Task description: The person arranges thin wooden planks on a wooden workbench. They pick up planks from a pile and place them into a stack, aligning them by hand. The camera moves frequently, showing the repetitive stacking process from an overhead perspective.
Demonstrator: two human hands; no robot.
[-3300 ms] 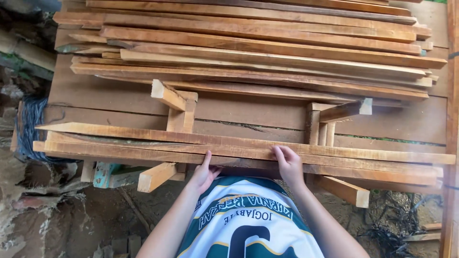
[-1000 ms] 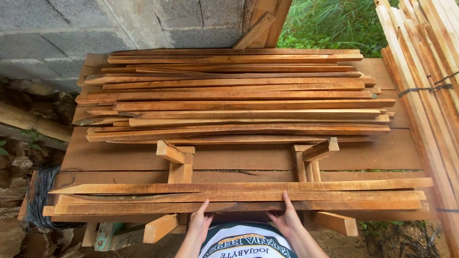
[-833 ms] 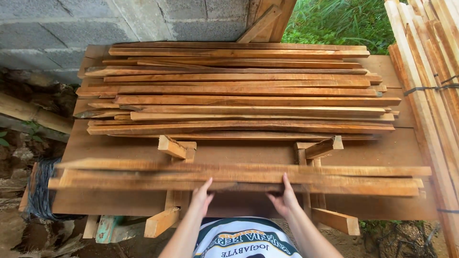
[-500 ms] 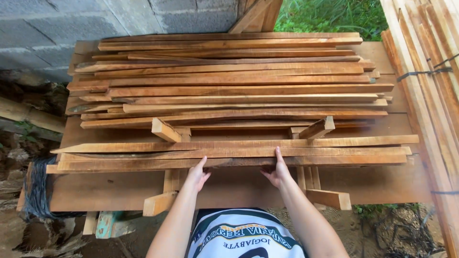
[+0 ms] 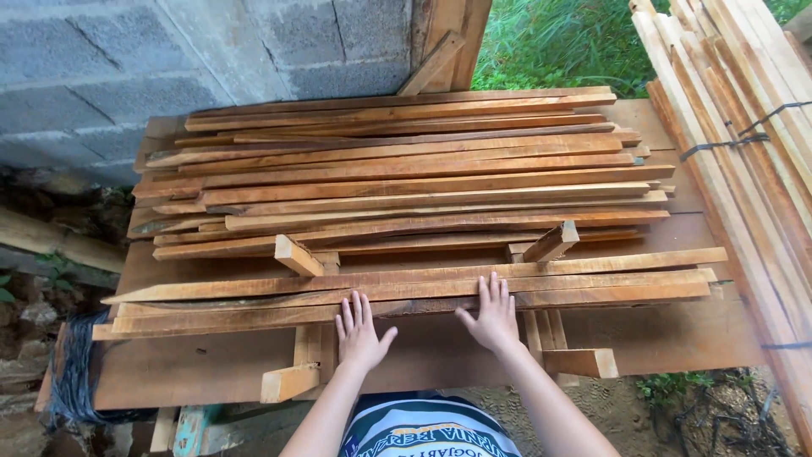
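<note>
My left hand (image 5: 359,330) and my right hand (image 5: 491,315) rest flat, fingers spread, on the near edge of a small bundle of long thin wooden slats (image 5: 592,279). The bundle lies crosswise over two short wooden cross pieces (image 5: 296,254) (image 5: 554,241) on a brown board table (image 5: 677,338). Just beyond it lies a larger stack of similar slats (image 5: 406,178), filling the far half of the table.
A tied bundle of pale slats (image 5: 744,135) leans along the right. A grey block wall (image 5: 169,59) stands behind the table, with grass (image 5: 550,42) at the upper right. Rubble and timber lie at the left; a dark wire coil (image 5: 72,372) hangs off the table's left corner.
Both hands have pushed the near bundle of slats away from me across the table, so it now lies close to the large stack. The hands went from gripping its edge to lying flat.
</note>
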